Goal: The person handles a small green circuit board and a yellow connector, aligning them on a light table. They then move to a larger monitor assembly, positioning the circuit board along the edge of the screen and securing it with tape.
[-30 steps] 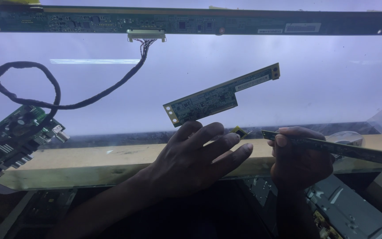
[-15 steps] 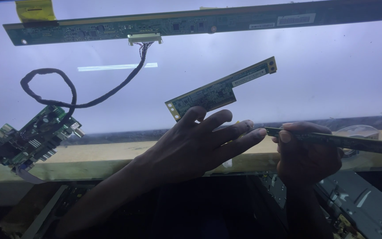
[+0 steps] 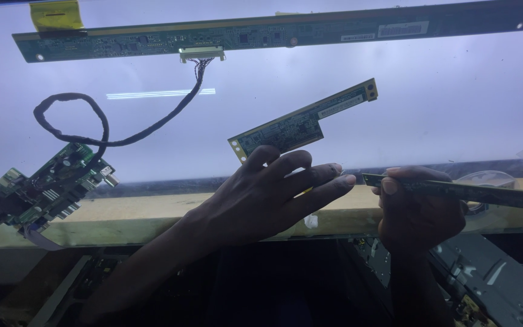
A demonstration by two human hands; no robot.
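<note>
My left hand [image 3: 267, 197] lies flat with fingers spread on the near edge of a bright lit white panel [image 3: 443, 115]. Its fingertips rest just below a small green circuit board [image 3: 301, 124] that lies tilted on the panel. My right hand [image 3: 419, 209] is closed around one end of a long narrow green board strip [image 3: 473, 192] that runs off to the right. Whether the left fingers touch the small board I cannot tell.
A long green circuit strip [image 3: 273, 33] spans the panel's top, with yellow tape [image 3: 55, 15] at its left. A black cable [image 3: 122, 136] loops from its connector to a green main board [image 3: 43, 191] on the wooden ledge [image 3: 134, 218]. Metal chassis parts [image 3: 491, 284] lie lower right.
The view has shifted, so everything sits further right and lower in frame. My left fingers have stretched out further right; my right hand keeps hold of the strip.
</note>
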